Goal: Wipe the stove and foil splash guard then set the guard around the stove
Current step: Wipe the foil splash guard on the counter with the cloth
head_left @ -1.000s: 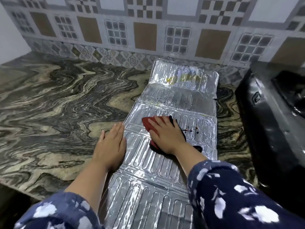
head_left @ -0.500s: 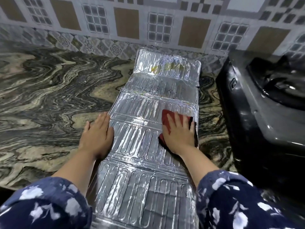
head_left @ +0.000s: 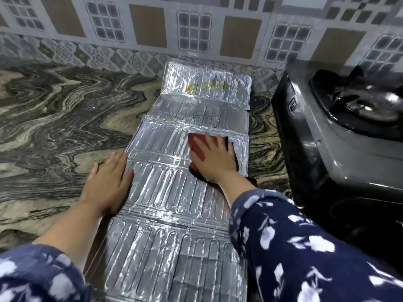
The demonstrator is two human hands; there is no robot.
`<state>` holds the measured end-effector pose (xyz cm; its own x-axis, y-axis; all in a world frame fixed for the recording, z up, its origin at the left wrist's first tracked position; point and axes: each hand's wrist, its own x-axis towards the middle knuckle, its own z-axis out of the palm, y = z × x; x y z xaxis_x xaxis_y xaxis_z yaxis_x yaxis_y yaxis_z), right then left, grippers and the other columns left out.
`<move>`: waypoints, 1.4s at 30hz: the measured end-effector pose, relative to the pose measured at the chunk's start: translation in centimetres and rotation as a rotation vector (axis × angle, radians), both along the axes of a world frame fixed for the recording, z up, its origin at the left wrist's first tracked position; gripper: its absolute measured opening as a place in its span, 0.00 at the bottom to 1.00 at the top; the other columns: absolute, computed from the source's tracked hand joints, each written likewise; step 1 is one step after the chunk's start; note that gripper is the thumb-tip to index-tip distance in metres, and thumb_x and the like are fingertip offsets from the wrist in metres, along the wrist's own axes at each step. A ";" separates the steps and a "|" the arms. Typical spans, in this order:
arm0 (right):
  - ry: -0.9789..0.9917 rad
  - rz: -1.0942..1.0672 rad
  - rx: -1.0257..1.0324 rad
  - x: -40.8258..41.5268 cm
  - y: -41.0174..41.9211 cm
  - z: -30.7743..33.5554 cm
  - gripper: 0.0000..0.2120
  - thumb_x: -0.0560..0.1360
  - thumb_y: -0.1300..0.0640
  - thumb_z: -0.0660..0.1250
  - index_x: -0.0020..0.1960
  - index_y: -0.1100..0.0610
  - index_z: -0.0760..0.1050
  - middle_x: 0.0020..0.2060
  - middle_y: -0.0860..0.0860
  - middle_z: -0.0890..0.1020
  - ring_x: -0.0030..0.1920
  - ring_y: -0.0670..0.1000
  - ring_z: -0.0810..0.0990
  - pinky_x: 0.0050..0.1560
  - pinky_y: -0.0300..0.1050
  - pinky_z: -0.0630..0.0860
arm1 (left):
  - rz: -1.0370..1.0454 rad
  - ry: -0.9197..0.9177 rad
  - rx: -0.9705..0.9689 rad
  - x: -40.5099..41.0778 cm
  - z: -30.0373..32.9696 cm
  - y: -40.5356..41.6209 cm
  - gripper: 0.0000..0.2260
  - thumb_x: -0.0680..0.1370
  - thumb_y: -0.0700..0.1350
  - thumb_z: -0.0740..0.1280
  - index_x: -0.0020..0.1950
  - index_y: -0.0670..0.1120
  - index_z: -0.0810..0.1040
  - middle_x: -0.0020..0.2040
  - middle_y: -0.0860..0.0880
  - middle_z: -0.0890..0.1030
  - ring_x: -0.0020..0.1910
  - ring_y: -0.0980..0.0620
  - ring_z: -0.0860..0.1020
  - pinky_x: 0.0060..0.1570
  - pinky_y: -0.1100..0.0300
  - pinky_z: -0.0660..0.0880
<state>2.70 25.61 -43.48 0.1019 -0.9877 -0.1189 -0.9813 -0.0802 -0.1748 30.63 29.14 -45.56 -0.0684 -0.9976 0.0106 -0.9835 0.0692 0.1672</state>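
- The foil splash guard (head_left: 174, 192) lies unfolded flat on the marbled countertop (head_left: 54, 127), running from 6 o'clock up to the tiled wall (head_left: 196, 29) at 12 o'clock, its far panel tilted up against the wall.
- A red cloth (head_left: 196, 147) sits on the guard just right of centre, pinned under the right hand (head_left: 214, 160).
- The right hand's fingers are spread flat and pressed down on the cloth, not curled around it; a dark edge of cloth shows at the wrist side.
- The left hand (head_left: 106, 182) lies at 9 o'clock of the cloth, fingers straight and close together, palm down, fingertips touching the guard's left edge.
- Yellowish smears (head_left: 207, 86) mark the far panel.
- The dark stove (head_left: 327, 138) stands at 3 o'clock, beside the guard, apart from it.
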 end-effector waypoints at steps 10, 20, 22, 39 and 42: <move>0.072 -0.100 0.020 -1.9 5.6 0.1 0.30 0.77 0.35 0.42 0.76 0.42 0.39 0.77 0.48 0.40 0.76 0.58 0.37 0.74 0.62 0.40 | -0.023 -0.029 0.033 0.0 0.4 0.3 0.26 0.81 0.55 0.44 0.78 0.47 0.46 0.79 0.53 0.46 0.77 0.57 0.45 0.75 0.47 0.39; -0.094 0.136 -0.030 0.3 10.8 0.7 0.25 0.79 0.41 0.49 0.75 0.38 0.50 0.78 0.48 0.42 0.77 0.51 0.41 0.75 0.56 0.37 | -0.009 -0.086 0.056 0.4 2.1 1.4 0.24 0.82 0.50 0.48 0.78 0.47 0.51 0.79 0.50 0.50 0.78 0.54 0.50 0.74 0.45 0.41; -0.131 0.169 -0.019 -0.4 9.9 0.8 0.24 0.79 0.41 0.49 0.75 0.37 0.52 0.78 0.47 0.46 0.77 0.49 0.42 0.75 0.55 0.36 | 0.080 -0.009 0.032 -1.6 2.6 1.1 0.23 0.80 0.47 0.52 0.76 0.46 0.56 0.79 0.48 0.55 0.77 0.50 0.55 0.74 0.43 0.46; -0.086 -0.083 -0.029 -1.5 5.9 1.3 0.24 0.73 0.32 0.52 0.69 0.29 0.58 0.76 0.40 0.55 0.75 0.49 0.50 0.66 0.73 0.46 | 0.194 0.010 -0.013 -4.7 0.7 1.0 0.29 0.79 0.60 0.48 0.78 0.50 0.52 0.79 0.43 0.50 0.78 0.47 0.46 0.74 0.44 0.41; -0.121 -0.085 -0.021 -0.1 6.6 1.6 0.22 0.74 0.35 0.53 0.68 0.30 0.62 0.76 0.41 0.57 0.75 0.50 0.52 0.65 0.70 0.49 | 0.172 -0.007 0.000 -3.2 0.7 0.6 0.29 0.79 0.61 0.48 0.78 0.51 0.52 0.79 0.45 0.50 0.78 0.48 0.45 0.74 0.43 0.39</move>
